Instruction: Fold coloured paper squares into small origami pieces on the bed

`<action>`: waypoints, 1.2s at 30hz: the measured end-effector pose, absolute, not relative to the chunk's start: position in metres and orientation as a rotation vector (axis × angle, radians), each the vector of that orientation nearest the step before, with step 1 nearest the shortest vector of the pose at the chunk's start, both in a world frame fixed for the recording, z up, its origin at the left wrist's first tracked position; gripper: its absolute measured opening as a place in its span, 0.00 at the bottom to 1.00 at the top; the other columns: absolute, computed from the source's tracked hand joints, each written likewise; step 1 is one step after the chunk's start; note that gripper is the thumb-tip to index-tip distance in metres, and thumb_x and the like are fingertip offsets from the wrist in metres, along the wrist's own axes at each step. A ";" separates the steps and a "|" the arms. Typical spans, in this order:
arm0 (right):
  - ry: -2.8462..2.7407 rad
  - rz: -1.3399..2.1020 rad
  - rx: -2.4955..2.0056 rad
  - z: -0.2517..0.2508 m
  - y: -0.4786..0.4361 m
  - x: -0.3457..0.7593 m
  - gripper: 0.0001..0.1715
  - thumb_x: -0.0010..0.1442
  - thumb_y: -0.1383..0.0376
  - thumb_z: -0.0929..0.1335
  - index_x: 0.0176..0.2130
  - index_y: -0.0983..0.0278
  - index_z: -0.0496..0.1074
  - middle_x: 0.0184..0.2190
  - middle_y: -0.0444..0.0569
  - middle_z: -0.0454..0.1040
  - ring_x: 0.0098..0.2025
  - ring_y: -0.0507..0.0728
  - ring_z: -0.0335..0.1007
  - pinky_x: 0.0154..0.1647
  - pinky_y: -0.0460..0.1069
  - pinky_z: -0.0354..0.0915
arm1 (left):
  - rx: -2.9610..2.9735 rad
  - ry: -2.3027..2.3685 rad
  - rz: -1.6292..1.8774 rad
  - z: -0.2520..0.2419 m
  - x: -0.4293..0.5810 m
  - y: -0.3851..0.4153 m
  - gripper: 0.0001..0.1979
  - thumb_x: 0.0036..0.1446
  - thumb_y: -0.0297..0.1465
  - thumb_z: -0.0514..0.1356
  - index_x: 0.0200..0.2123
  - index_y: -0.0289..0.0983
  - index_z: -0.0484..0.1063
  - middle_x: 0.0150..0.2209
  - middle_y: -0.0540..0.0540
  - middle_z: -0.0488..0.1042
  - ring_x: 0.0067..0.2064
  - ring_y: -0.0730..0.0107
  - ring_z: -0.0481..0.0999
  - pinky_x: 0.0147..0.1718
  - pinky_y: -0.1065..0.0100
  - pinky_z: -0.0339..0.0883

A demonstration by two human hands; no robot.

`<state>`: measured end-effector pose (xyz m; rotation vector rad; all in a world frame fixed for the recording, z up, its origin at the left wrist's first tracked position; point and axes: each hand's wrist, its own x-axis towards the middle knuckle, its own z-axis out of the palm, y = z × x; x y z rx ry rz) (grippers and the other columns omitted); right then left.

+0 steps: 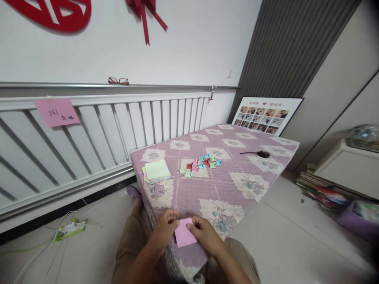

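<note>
A small pink paper square (183, 233) lies at the near edge of a low table under a purple flowered cloth (225, 185). My left hand (164, 230) pinches the paper's left upper edge with curled fingers. My right hand (205, 234) pinches its right upper edge the same way. Farther along the cloth lies a row of several small folded paper pieces (199, 163) in pink, red, green and blue. A stack of coloured paper sheets (156, 171), green on top, sits at the table's left edge.
A small black object with a cord (260, 154) lies on the far right of the cloth. A white radiator (118, 126) carrying a pink note (56, 112) lines the wall. A photo board (266, 116) leans behind. Books (322, 193) pile on the floor.
</note>
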<state>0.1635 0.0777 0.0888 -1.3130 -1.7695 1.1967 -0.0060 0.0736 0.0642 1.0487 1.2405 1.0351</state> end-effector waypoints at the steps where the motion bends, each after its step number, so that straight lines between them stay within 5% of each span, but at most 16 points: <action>1: -1.733 1.218 -1.299 0.089 0.073 0.160 0.18 0.55 0.52 0.64 0.24 0.62 0.61 0.20 0.39 0.64 0.24 0.50 0.59 0.26 0.45 0.57 | 1.004 1.224 1.073 0.065 -0.007 0.072 0.17 0.49 0.37 0.61 0.40 0.36 0.65 0.27 0.54 0.65 0.28 0.74 0.66 0.30 0.71 0.59; 6: -1.340 1.341 -1.230 0.086 0.058 0.145 0.22 0.50 0.49 0.68 0.22 0.62 0.59 0.18 0.37 0.59 0.22 0.49 0.54 0.24 0.45 0.55 | 0.779 1.115 1.208 0.079 -0.006 0.059 0.26 0.47 0.50 0.61 0.41 0.36 0.65 0.27 0.53 0.65 0.27 0.74 0.66 0.27 0.72 0.59; 11: -1.057 1.348 -1.194 0.082 0.056 0.135 0.22 0.48 0.47 0.70 0.25 0.61 0.64 0.20 0.38 0.64 0.22 0.51 0.59 0.25 0.46 0.58 | 0.646 0.984 1.135 0.081 0.008 0.038 0.31 0.40 0.48 0.68 0.44 0.37 0.68 0.32 0.49 0.71 0.31 0.72 0.69 0.27 0.73 0.58; 15: -1.010 1.350 -1.182 0.081 0.051 0.124 0.21 0.51 0.46 0.68 0.28 0.60 0.67 0.21 0.40 0.68 0.24 0.53 0.63 0.27 0.47 0.61 | 0.488 1.064 1.224 0.068 0.021 0.031 0.28 0.36 0.45 0.71 0.38 0.34 0.71 0.27 0.50 0.71 0.27 0.74 0.68 0.26 0.73 0.57; 20: -1.129 1.388 -1.191 0.084 0.045 0.120 0.21 0.49 0.46 0.69 0.26 0.62 0.68 0.21 0.41 0.68 0.24 0.53 0.62 0.28 0.47 0.60 | 0.524 0.960 1.318 0.081 0.012 0.036 0.22 0.44 0.43 0.67 0.38 0.33 0.72 0.30 0.46 0.74 0.28 0.71 0.70 0.26 0.72 0.58; 28: -1.166 1.475 -1.156 0.086 0.042 0.129 0.23 0.48 0.48 0.71 0.34 0.63 0.71 0.25 0.42 0.69 0.27 0.52 0.62 0.29 0.46 0.58 | 1.089 1.296 1.016 0.091 -0.019 0.044 0.08 0.50 0.31 0.57 0.31 0.32 0.73 0.25 0.51 0.69 0.26 0.74 0.65 0.26 0.72 0.57; 36: -1.174 1.361 -1.282 0.074 0.044 0.138 0.20 0.51 0.49 0.68 0.26 0.62 0.66 0.19 0.39 0.63 0.22 0.51 0.57 0.24 0.45 0.55 | 1.263 1.285 0.891 0.089 -0.015 0.045 0.06 0.50 0.26 0.54 0.33 0.34 0.69 0.27 0.51 0.69 0.30 0.72 0.69 0.28 0.73 0.60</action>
